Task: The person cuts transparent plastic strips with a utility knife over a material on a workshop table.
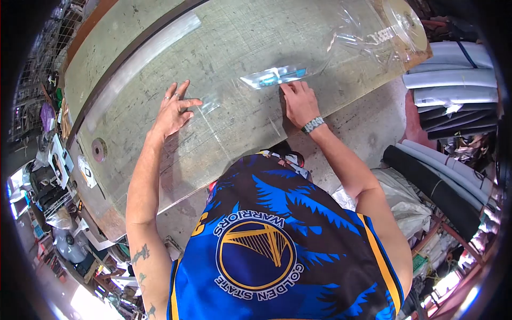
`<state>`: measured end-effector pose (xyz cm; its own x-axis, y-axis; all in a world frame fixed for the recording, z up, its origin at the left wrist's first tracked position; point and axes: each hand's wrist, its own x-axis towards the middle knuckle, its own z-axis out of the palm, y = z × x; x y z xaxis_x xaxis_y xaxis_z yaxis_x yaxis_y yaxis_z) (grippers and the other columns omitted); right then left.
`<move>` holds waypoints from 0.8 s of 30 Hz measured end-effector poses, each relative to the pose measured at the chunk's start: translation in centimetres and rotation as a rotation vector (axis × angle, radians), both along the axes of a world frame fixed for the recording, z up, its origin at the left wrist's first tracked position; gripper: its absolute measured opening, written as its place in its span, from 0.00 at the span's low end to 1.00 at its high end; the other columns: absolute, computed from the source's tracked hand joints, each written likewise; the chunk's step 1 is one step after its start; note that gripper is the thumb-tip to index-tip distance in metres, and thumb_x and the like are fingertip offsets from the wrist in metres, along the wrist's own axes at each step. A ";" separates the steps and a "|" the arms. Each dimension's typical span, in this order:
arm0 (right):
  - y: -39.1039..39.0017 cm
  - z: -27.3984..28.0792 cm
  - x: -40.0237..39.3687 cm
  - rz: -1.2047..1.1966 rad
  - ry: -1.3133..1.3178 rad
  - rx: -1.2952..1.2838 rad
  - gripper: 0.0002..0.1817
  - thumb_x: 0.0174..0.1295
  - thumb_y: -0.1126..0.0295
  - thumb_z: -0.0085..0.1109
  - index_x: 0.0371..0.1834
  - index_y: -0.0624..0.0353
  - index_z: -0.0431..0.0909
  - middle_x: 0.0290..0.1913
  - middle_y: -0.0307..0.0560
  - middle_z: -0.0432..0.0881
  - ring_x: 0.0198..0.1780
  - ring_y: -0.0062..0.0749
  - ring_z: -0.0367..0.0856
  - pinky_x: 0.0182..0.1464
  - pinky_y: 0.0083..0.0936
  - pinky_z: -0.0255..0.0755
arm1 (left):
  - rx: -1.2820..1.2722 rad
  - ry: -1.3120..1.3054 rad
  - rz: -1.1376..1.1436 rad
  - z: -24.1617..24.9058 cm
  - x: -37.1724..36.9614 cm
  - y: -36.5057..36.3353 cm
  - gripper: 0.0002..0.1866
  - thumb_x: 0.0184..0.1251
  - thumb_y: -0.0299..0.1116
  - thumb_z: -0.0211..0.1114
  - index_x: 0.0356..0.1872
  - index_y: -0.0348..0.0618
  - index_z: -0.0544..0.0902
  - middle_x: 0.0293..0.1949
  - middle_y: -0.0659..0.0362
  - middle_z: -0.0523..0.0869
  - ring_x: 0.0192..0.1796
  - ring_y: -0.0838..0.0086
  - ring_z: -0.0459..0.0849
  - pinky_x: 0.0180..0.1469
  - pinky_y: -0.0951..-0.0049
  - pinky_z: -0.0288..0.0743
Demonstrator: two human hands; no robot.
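Observation:
A sheet of clear plastic (234,114) lies over the worn, scratched table (224,48), running up toward a clear roll (408,26) at the upper right. My left hand (175,109) hovers at or just over the sheet's left part, fingers spread, holding nothing. My right hand (300,101), with a patterned band on the wrist, has its fingers closed together at the plastic, just below a shiny patch with blue marks (274,77). Whether the fingertips pinch the plastic or something small is hidden.
A dark strip (125,56) runs along the table's far left side. A roll of tape (99,150) lies near the left edge. Rolled material (453,96) is stacked at the right, with more rolls (437,186) below. Crumpled plastic (394,197) lies beside my right arm.

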<state>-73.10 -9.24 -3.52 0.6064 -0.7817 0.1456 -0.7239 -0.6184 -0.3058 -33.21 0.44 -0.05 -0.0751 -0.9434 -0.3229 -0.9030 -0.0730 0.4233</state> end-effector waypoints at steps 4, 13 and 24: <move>-2.1 -0.8 0.6 0.050 0.015 -0.075 0.26 0.57 0.73 0.61 0.63 0.56 0.80 0.62 0.47 0.77 0.64 0.46 0.73 0.62 0.45 0.68 | 0.019 0.001 0.017 0.1 -0.1 0.1 0.28 0.55 0.26 0.78 0.58 0.69 0.90 0.85 0.65 0.58 0.85 0.49 0.51 0.83 0.47 0.56; -5.4 -0.6 -1.4 0.205 -0.054 -0.103 0.13 0.65 0.68 0.65 0.52 0.51 0.82 0.57 0.44 0.79 0.63 0.47 0.74 0.65 0.45 0.67 | 0.053 -0.044 0.044 1.1 -1.0 -0.3 0.28 0.55 0.23 0.77 0.57 0.68 0.90 0.85 0.66 0.58 0.85 0.50 0.52 0.83 0.47 0.57; -7.4 0.9 -1.8 0.166 0.078 -0.045 0.23 0.65 0.67 0.63 0.63 0.56 0.77 0.53 0.48 0.78 0.55 0.47 0.75 0.54 0.44 0.70 | 0.089 -0.099 0.090 1.7 -1.6 -0.6 0.27 0.54 0.25 0.79 0.54 0.69 0.90 0.84 0.68 0.59 0.85 0.54 0.53 0.84 0.52 0.59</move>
<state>-74.91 -16.67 -2.64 0.7371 -0.6639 0.1262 -0.6313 -0.7430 -0.2222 -34.84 -0.18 1.61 0.0447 -0.9123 -0.4070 -0.9282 -0.1886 0.3208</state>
